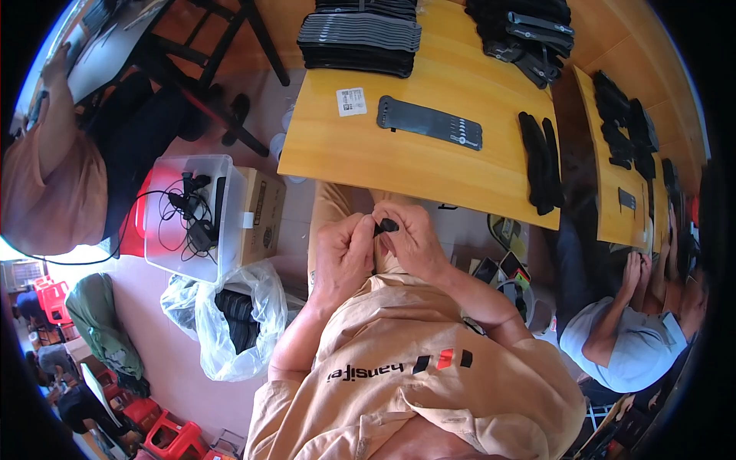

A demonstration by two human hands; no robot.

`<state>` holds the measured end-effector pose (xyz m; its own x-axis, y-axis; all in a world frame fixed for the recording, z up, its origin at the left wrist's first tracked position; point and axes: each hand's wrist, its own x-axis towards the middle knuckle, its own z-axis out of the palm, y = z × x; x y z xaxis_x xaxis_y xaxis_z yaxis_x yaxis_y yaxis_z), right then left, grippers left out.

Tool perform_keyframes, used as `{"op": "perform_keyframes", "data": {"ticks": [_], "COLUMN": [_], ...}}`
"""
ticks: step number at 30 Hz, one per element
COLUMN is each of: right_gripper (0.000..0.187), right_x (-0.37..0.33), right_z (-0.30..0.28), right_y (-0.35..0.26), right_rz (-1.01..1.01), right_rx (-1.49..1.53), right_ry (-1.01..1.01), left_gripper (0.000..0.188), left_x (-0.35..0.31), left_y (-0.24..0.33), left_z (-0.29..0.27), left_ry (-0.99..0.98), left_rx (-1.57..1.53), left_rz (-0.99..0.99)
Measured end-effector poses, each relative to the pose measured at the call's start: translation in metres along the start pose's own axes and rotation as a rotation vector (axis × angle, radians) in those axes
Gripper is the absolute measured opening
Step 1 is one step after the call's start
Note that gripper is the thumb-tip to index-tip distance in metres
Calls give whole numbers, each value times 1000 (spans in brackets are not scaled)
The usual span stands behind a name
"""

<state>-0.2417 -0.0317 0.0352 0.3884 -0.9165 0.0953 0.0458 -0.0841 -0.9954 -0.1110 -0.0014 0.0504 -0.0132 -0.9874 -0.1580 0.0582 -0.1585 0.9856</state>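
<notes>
Close together in front of my lap, just below the table's front edge, my left hand [345, 249] and my right hand [415, 239] are both closed on one small black piece [389, 225]. It looks like soft strap or fabric; the fingers hide most of it. On the yellow wooden table [337, 157] beyond them lies a flat dark grey strap-like panel [429, 123] with a row of light marks at its right end. Two long black strips [539, 165] rest by the table's right edge.
A stack of grey and black panels [359, 40] and a pile of black straps [529, 42] stand at the back. A white label [352, 102] lies left. A clear bin of cables [184, 222] and a plastic bag [222, 326] are on the floor. People sit left and right.
</notes>
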Motion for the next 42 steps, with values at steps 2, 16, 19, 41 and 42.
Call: {"op": "perform_keyframes", "data": {"ticks": [2, 16, 19, 41, 42], "right_gripper": [27, 24, 23, 9, 8], "right_x": [-3, -63, -59, -46, -47], "right_z": [3, -151, -134, -120, -121], "right_y": [1, 54, 35, -3, -2], "right_rz": [90, 485, 563, 157, 143], "right_rx": [172, 109, -36, -557, -549], "right_ry": [5, 554, 460, 85, 95], "left_gripper": [38, 36, 40, 35, 38], "left_x": [0, -125, -100, 64, 63], "left_y": [0, -21, -2, -104, -106], "left_z": [-5, -298, -264, -39, -39], "left_ry": [-18, 404, 518, 240, 228], "left_rx": [-51, -881, -754, -405, -380], "left_rz": [8, 25, 73, -258, -262]}}
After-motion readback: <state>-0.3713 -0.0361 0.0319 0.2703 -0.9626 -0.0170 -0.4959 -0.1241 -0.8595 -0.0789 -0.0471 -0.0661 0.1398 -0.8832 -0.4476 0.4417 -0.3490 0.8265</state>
